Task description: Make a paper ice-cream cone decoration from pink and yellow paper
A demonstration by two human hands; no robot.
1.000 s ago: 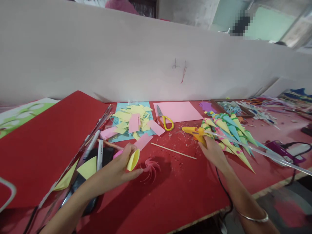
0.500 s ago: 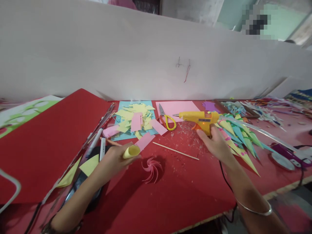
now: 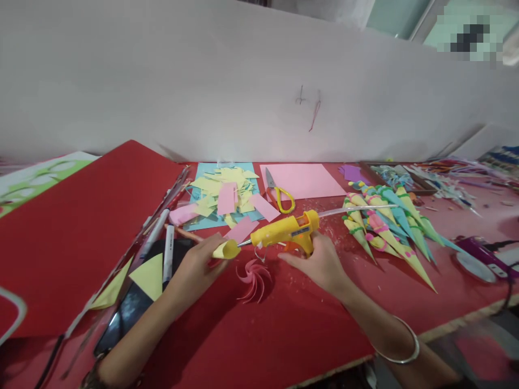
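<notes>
Between the fingers of my left hand (image 3: 203, 266) is a rolled yellow paper cone (image 3: 226, 249), its round mouth facing right. My right hand (image 3: 320, 265) grips a yellow hot glue gun (image 3: 286, 229) by its handle, with a clear glue stick (image 3: 357, 208) jutting out of the back. The gun's metal nozzle (image 3: 244, 243) is at the rim of the cone; whether it touches I cannot tell. Just below the gun, a pink curled-paper flower (image 3: 254, 281) rests on the red table (image 3: 284, 335).
Behind my hands lie cut paper pieces (image 3: 227, 186), scissors (image 3: 279, 192) and a pink sheet (image 3: 308, 181). Finished paper cones (image 3: 389, 221) are heaped at right, near a purple device (image 3: 484, 256). Markers (image 3: 168, 254) and a dark phone-like slab (image 3: 130, 319) lie at left.
My right hand has brought the glue gun left and down, so its nozzle now meets the cone's mouth area. My left hand still holds the cone in nearly the same place.
</notes>
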